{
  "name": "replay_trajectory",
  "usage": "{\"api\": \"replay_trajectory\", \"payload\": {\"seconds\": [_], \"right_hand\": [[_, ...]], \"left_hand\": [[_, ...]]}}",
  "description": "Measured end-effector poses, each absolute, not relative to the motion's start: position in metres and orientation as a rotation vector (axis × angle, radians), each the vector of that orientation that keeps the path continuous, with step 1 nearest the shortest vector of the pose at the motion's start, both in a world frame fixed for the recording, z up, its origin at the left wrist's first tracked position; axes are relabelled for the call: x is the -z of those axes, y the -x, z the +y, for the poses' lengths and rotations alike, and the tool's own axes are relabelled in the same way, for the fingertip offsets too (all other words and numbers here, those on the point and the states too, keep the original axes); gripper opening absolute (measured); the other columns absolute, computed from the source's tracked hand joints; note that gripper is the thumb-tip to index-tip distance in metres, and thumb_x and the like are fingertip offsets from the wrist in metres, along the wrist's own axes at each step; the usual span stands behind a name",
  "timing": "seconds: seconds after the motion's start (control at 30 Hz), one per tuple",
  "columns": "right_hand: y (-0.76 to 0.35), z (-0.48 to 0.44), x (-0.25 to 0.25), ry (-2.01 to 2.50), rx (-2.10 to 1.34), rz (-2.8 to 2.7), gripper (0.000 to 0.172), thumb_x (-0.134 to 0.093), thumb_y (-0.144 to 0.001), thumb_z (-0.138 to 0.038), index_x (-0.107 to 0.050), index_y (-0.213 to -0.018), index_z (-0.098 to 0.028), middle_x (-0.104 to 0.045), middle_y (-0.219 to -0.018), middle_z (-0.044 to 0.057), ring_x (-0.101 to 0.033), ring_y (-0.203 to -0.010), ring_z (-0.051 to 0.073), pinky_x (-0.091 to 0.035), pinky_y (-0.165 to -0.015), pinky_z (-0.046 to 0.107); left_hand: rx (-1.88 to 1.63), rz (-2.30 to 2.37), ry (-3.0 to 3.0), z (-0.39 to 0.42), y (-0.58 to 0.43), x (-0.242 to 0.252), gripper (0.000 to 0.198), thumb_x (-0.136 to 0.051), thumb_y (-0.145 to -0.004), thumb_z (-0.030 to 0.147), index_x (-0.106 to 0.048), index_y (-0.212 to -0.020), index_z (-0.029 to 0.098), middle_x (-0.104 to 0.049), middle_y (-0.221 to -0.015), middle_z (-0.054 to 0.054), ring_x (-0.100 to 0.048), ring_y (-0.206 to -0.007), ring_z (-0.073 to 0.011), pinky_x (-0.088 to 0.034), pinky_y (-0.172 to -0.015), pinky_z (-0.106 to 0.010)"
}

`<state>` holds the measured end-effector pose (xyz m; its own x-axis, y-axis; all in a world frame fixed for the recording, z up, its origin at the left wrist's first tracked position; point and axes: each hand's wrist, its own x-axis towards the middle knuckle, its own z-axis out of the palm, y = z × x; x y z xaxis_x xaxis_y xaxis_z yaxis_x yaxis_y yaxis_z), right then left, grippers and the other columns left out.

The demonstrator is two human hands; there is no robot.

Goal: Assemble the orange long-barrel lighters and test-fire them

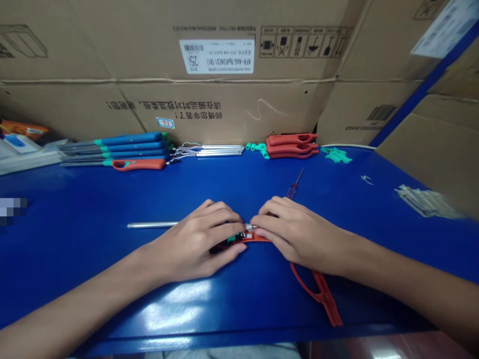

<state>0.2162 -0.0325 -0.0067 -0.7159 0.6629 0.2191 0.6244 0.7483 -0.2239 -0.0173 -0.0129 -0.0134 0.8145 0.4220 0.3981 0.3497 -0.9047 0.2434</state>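
Note:
My left hand (207, 237) is curled over the left part of an opened red lighter handle (258, 239), thumb at its near side. A thin metal tube (151, 225) sticks out leftward from under this hand. Between my hands show a green piece (232, 238) and a small white part (249, 227). At that white part, the fingers of my right hand (299, 232) pinch together; they also cover the handle's right end. Another red handle half (325, 296) lies below my right wrist, partly hidden. Just beyond my right hand lies a screwdriver (292, 190) with a purple handle.
Along the back of the blue table (75, 204) lie blue-handled lighters (130, 144), metal tubes with wires (220, 150), red handle shells (292, 145) and green pieces (337, 154). Pale strips (428, 202) lie at right. Cardboard (149, 60) walls off the back.

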Motion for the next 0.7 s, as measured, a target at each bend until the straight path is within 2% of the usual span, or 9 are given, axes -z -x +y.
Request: {"api": "replay_trajectory", "payload": {"seconds": [0.37,0.7], "right_hand": [[-0.2161,-0.0319,0.0084,0.956,-0.253,-2.606,0.024,-0.048,-0.097,-0.018,-0.071,-0.097,-0.011,-0.062,-0.093,0.011,-0.056,-0.087,0.021,-0.048,-0.079,0.037],[-0.216,-0.033,0.0073,0.95,-0.274,-2.632,0.023,-0.047,-0.097,-0.016,-0.069,-0.096,-0.01,-0.061,-0.094,0.012,-0.057,-0.091,0.021,-0.05,-0.082,0.036]], "left_hand": [[-0.773,0.501,-2.759,-0.0109,0.0146,0.0164,0.02,-0.063,-0.087,0.014,-0.07,-0.106,0.01,-0.067,-0.102,-0.012,-0.061,-0.093,-0.0188,-0.054,-0.084,-0.033],[-0.823,0.468,-2.818,-0.0114,0.0149,0.0199,0.02,-0.061,-0.089,0.016,-0.07,-0.106,0.012,-0.067,-0.101,-0.012,-0.061,-0.09,-0.0187,-0.057,-0.08,-0.034]]}}
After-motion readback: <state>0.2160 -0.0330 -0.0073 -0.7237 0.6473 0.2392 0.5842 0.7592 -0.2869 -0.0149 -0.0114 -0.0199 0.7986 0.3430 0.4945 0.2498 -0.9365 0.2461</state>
